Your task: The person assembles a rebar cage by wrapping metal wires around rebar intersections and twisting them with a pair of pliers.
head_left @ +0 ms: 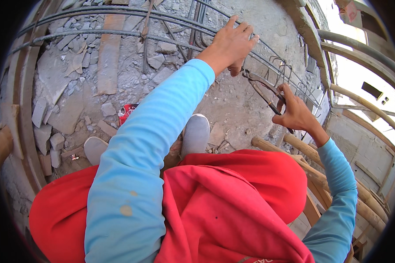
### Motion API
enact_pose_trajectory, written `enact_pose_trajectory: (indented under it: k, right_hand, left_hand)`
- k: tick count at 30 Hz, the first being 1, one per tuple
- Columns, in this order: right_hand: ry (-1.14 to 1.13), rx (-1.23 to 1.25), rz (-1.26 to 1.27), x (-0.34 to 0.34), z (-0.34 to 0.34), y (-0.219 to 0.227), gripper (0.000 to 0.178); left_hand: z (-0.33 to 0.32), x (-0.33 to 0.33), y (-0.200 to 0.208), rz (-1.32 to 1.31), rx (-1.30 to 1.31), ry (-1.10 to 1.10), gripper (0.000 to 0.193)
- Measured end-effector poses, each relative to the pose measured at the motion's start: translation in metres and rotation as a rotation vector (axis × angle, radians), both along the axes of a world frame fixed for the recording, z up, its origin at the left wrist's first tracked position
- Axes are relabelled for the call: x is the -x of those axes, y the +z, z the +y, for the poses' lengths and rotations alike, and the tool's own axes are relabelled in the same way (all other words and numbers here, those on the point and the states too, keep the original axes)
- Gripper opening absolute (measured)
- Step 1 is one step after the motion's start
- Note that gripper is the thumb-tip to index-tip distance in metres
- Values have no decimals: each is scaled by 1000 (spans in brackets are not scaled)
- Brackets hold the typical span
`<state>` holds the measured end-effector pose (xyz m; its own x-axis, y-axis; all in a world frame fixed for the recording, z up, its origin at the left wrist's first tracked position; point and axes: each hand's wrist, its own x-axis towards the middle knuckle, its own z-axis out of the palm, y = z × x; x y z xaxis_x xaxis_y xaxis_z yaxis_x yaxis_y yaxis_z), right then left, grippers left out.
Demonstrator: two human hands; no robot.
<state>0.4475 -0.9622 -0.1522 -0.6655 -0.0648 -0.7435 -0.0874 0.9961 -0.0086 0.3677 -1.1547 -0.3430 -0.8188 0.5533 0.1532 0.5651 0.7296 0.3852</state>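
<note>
My left hand (233, 44) lies across a bundle of steel rebar (175, 18), its fingers bent over the bars and the thumb low on the near side. My palm hides the stretch of bars beneath it. In my right hand (296, 111) is a pair of pincers (264, 83), with the fingers wrapped around the handles. The pincers' jaws point up and left and sit close to my left thumb. Whether a tie wire is between the jaws is too small to tell. Bent stirrups (283, 70) stand along the rebar beyond the pincers.
Broken concrete rubble (162, 47) and a wooden plank (111, 55) cover the ground at the left. A crushed red can (126, 112) lies near my shoes (195, 133). Bamboo poles (311, 153) run at the right. Another person's hand (3, 142) shows at the far left by upright timber (26, 105).
</note>
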Motion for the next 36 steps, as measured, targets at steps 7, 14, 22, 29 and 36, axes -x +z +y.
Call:
enact_pose_trajectory:
  k: [7,14,22,29,36]
  right_hand:
    - [762,-299,606,4,-5,15,54]
    - [966,-407,557,30,-59,36,19]
    - [672,-354,448,21,-15,13,13]
    - [379,-295,275,10,21,-6,18]
    - [93,-191,28,22,25,-5,29]
  left_hand:
    - [1,0,2,-20,3,-2,136]
    - [1,1,2,-17,23,2,137]
    - [-1,-3,0,9,30,12,137]
    - [1,-4,-1,34,16,11,138]
    - [0,-5,1,36,-23,28,136]
